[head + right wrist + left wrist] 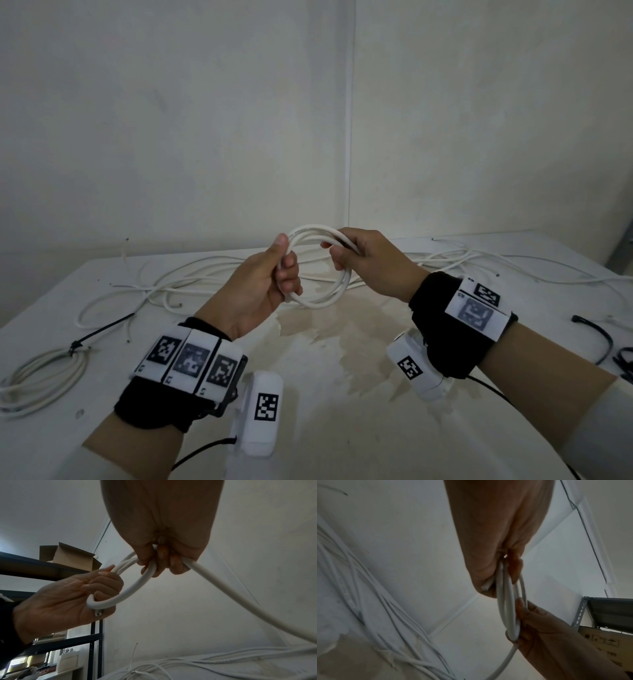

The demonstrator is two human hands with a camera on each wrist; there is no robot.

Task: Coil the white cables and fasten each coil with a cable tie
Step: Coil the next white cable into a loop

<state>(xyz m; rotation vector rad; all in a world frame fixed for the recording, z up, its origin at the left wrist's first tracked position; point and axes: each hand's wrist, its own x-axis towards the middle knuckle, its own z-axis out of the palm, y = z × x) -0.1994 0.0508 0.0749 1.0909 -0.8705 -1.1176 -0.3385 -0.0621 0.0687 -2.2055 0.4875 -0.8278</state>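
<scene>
I hold a small coil of white cable (322, 301) in the air above the table's middle. My left hand (270, 274) grips its left side, fingers curled round the loops; the cut cable end (486, 586) pokes out by the palm. My right hand (356, 253) grips the coil's upper right side (154, 568). From it the cable's free length (240, 601) runs down to the table. Loose white cables (191, 281) lie tangled across the far part of the table. A finished coil (44, 380) with a black cable tie (102, 332) lies at the left edge.
The white table (342, 394) has a stained patch in the middle. Black cable ties (606, 346) lie at the right edge. Walls stand close behind the table. A dark metal shelf with cardboard boxes (68, 557) stands off to the side.
</scene>
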